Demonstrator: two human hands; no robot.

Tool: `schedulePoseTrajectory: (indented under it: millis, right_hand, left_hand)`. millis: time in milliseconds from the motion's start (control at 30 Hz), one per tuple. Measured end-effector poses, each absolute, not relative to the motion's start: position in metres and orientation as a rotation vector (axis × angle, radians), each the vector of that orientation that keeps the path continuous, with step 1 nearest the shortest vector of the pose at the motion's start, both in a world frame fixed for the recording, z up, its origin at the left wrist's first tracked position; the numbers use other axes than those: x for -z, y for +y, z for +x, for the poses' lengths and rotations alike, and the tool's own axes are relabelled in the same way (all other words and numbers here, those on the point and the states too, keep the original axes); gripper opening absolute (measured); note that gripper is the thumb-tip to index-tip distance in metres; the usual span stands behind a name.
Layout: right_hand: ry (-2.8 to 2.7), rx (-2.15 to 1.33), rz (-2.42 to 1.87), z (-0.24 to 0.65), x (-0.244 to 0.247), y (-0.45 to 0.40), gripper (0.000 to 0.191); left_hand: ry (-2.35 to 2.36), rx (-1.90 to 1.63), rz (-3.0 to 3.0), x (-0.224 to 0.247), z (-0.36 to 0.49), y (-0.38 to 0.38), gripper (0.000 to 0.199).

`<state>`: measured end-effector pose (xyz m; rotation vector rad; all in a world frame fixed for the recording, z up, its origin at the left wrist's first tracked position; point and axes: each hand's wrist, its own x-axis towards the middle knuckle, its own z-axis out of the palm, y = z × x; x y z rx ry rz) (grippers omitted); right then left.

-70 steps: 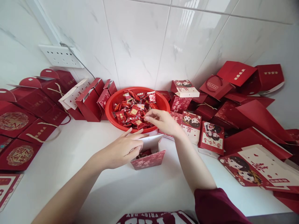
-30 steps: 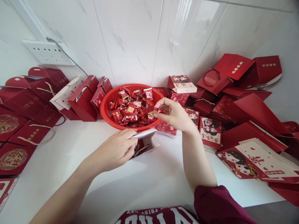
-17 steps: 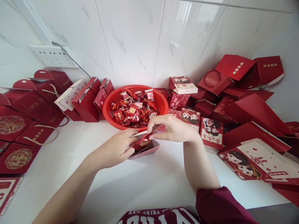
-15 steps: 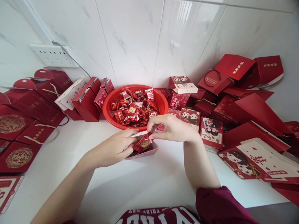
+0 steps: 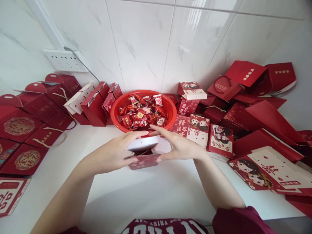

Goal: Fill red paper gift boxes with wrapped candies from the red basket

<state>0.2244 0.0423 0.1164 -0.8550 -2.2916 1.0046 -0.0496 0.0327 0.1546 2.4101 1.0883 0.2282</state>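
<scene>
A small red gift box (image 5: 143, 162) stands on the white table in front of me, its whitish top flap (image 5: 143, 143) raised at the back. Its inside is dark, and I cannot make out what lies there. My left hand (image 5: 108, 154) grips the box's left side, thumb at the front and fingers behind. On the opposite side my right hand (image 5: 180, 145) holds it the same way. Just behind the box sits a red plastic basket (image 5: 114, 117) with several wrapped candies (image 5: 140, 114) in it.
Red gift boxes with rope handles (image 5: 23, 126) crowd the left side. Upright open boxes (image 5: 96, 105) stand left of the basket. To the right lie flat printed boxes (image 5: 221, 139) and a heap of folded cartons (image 5: 263, 113). A socket panel (image 5: 64, 60) is on the tiled wall.
The red candy packet in my right hand has left my fingers and is no longer visible. My right hand has moved down onto the box's right side; the left has shifted along its left side.
</scene>
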Motion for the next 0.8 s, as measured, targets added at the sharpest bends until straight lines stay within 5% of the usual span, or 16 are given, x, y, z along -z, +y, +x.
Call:
schedulePoseTrajectory:
  millis: [167,467,800]
  right_hand:
    - [-2.4,-0.925,-0.694,0.216,-0.123,0.044,0.024]
    - [-2.494,-1.101,-0.508,0.21,-0.126,0.046,0.01]
    - [-2.498,-0.938,-0.701,0.209,-0.124,0.042,0.011]
  left_hand:
    - [1.112,-0.251,2.311,-0.149,-0.048,0.035,0.059]
    - [0.99,-0.077,2.471,-0.146,-0.042,0.038,0.018]
    - [1.038,0.111,2.488,-0.159,-0.054,0.035,0.045]
